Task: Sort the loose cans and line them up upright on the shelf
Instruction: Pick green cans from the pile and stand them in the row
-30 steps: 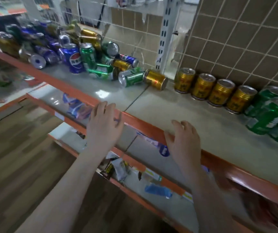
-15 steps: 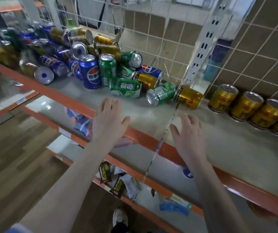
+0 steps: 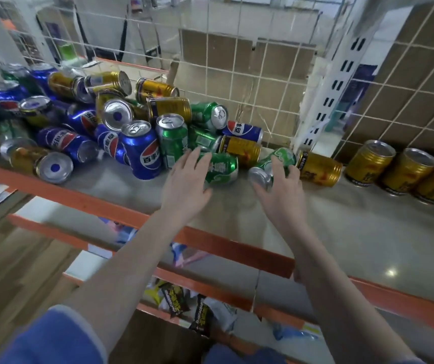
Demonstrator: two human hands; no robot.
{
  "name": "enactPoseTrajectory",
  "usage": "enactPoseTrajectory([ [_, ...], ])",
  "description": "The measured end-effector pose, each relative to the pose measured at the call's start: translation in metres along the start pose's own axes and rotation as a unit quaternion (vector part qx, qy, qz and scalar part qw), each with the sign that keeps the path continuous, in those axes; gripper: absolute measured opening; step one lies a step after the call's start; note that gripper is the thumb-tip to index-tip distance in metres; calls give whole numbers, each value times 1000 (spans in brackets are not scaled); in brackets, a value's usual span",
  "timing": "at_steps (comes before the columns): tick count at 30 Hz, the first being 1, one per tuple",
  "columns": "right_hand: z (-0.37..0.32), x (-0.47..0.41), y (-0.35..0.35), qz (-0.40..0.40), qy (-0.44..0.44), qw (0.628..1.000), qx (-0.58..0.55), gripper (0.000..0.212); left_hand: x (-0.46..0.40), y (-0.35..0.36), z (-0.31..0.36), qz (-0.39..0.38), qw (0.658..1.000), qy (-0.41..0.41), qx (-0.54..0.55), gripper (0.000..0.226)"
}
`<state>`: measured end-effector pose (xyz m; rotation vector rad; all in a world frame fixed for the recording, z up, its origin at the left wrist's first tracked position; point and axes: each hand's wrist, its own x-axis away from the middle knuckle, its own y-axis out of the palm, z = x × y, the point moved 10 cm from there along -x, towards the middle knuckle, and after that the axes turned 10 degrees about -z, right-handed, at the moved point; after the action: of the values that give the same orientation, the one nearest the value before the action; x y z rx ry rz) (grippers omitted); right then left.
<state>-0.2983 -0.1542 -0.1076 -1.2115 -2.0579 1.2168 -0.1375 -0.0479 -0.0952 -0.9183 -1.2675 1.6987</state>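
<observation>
A heap of loose blue, green and gold cans (image 3: 79,122) lies at the left of the grey shelf (image 3: 355,232). At its front edge stand an upright blue can (image 3: 142,151) and an upright green can (image 3: 172,143). My left hand (image 3: 187,185) rests with fairly straight fingers on the left end of a lying green can (image 3: 223,169). My right hand (image 3: 281,198) curls over a second lying green can (image 3: 281,157), fingers on top and thumb by its near end. A gold can (image 3: 318,172) lies just right of it. Upright gold cans (image 3: 368,164) form a row at the right.
A wire mesh (image 3: 250,74) backs the shelf, with a white slotted post (image 3: 334,82) behind the gold cans. The shelf's orange front rail (image 3: 105,206) runs under both forearms. Snack packets (image 3: 184,303) lie on the lower shelves.
Both hands have moved forward from the orange rail across the shelf to the two lying green cans. The view has swung left, toward the heap.
</observation>
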Motion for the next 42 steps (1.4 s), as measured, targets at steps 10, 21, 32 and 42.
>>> enactPoseTrajectory([
  [10, -3, -2, 4, 81, 63, 992, -77, 54, -20, 5, -21, 6, 997, 70, -23, 74],
  [21, 5, 4, 1, 97, 82, 979, -159, 49, -13, -1, -33, 29, 995, 90, 33, 64],
  [32, 6, 24, 2, 103, 52, 974, -197, 51, -2, 5, -53, 13, 985, 72, 159, 69],
  [42, 18, -21, -12, -20, 156, 983, -97, 72, -33, -3, -27, -33, 998, 53, -12, 69],
])
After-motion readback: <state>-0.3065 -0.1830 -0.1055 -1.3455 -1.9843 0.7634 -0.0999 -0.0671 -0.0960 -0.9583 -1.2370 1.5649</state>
